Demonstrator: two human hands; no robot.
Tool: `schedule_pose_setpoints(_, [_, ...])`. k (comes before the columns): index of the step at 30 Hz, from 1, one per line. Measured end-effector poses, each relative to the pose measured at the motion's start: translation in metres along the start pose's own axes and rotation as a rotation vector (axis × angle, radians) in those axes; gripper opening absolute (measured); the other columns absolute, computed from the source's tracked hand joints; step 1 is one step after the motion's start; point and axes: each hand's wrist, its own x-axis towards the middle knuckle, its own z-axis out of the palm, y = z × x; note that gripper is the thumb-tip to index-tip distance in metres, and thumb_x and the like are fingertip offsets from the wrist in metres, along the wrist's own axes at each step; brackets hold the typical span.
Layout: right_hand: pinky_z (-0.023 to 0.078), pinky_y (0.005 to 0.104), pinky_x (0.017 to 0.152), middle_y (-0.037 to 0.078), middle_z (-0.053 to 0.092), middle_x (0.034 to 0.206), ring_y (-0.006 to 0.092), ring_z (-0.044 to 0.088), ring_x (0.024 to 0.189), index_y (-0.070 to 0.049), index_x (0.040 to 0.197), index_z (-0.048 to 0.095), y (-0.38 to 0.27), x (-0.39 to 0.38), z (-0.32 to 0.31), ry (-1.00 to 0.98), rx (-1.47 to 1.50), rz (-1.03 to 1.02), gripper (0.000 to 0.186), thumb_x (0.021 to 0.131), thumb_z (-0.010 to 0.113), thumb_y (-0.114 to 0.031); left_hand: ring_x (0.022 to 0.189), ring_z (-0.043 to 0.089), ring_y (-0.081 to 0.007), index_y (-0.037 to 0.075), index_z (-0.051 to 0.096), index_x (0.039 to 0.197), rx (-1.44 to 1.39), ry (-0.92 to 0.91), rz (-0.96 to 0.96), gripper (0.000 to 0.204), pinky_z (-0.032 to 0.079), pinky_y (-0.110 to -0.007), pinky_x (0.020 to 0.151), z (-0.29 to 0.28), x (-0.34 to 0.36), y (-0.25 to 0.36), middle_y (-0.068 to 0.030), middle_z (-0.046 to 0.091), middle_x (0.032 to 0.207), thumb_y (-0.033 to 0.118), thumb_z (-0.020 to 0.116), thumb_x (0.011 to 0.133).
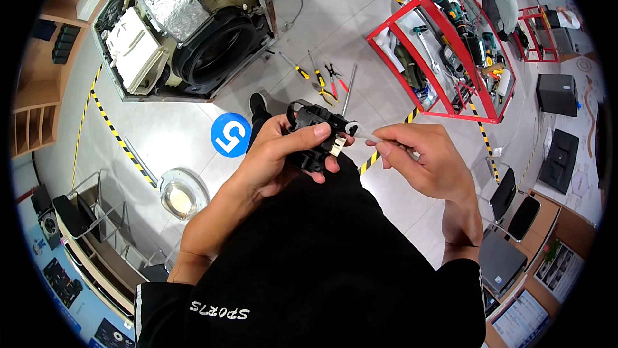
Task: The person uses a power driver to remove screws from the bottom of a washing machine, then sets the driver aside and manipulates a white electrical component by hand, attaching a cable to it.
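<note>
Black plastic part [311, 130] sits in the left hand [271, 158], fingers curled round it; right hand [428, 158] is pinching a whitish piece [364, 134] by the part's right end.

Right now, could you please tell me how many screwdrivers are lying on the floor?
2 in view: the left screwdriver lies nearest the opened machine; the right screwdriver lies beside the red-handled pliers. The person's body could hide more.

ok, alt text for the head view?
A person's left hand holds a black plastic part while the right hand pinches a small whitish piece at its edge. Beyond, hand tools lie on the grey floor between an opened machine and a red-framed tool cart.
</note>
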Motion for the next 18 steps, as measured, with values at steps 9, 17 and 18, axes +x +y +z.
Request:
schedule_pose_setpoints(9, [0.036,0.0267,0.046,0.009,0.054,0.059,0.0174,0.05,0.048,0.002,0.102,0.062,-0.002,0.007,0.01,0.152,-0.214,-0.14,0.024,0.078,0.062,-0.003,0.065,0.064,-0.0156,-0.009,0.055,0.101,-0.097,-0.023,-0.034,0.035,0.055,-0.022,0.049,-0.002,0.005,-0.001,-0.0165,0.063,0.097,0.022,0.057,0.086])
schedule_pose_setpoints(17, [0.04,0.0341,0.047,0.011,0.054,0.066,0.0267,0.054,0.054,0.0,0.1,0.059,0.007,0.01,0.006,0.184,-0.427,-0.196,0.022,0.077,0.061,-0.002,0.079,0.064,-0.0169,-0.004,0.053,0.109,-0.115,-0.007,-0.047,0.034,0.057,-0.028,0.061,0.003,0.006,0.004,-0.0144,0.06,0.107,0.022,0.052,0.087])
schedule_pose_setpoints(18, [0.041,0.0341,0.047,0.011,0.054,0.067,0.027,0.054,0.055,0.0,0.098,0.059,0.009,0.01,0.007,0.199,-0.43,-0.189,0.022,0.077,0.061,-0.002,0.08,0.063,-0.0172,-0.004,0.053,0.109,-0.107,-0.013,-0.046,0.034,0.056,-0.029,0.063,0.003,0.006,0.003,-0.0143,0.06,0.108,0.021,0.052,0.087])
